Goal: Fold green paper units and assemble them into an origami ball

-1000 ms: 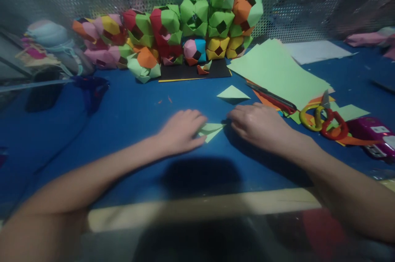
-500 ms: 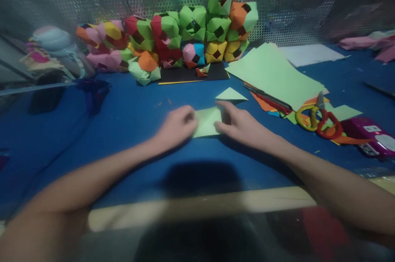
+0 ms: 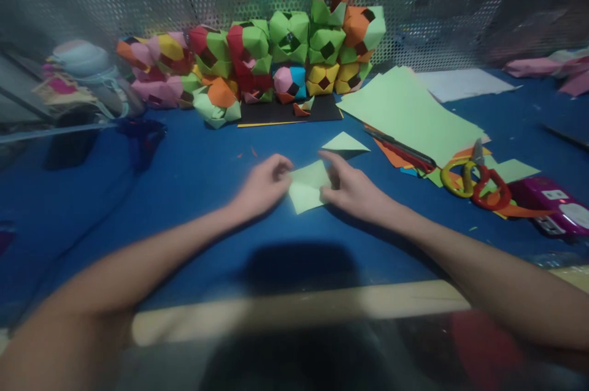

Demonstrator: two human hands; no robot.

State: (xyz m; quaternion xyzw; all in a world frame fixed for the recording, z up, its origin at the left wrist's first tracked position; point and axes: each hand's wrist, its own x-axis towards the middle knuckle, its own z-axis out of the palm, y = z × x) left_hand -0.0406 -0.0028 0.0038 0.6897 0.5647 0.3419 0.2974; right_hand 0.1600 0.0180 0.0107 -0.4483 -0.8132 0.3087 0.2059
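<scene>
A small pale green sheet of paper (image 3: pixel 308 187) with a crease across it lies between my hands over the blue tabletop. My left hand (image 3: pixel 265 185) is curled at the paper's left edge, thumb and fingers pinching it. At the right edge, my right hand (image 3: pixel 352 187) grips the paper between thumb and fingers, its index finger reaching past the upper corner. Just beyond that finger sits a folded pale green paper triangle (image 3: pixel 345 142).
Colourful folded paper balls (image 3: pixel 289 38) are stacked along the perforated back panel. Right of them lie green sheets (image 3: pixel 409 108), a cutter knife (image 3: pixel 400 147), scissors (image 3: pixel 473 173), paper scraps and a purple device (image 3: pixel 552 204). A black sheet (image 3: pixel 276 112) lies under some balls.
The small green paper has turned between my hands, its lower corner now pointing towards me. Both hands stay near the same place and keep hold of its edges.
</scene>
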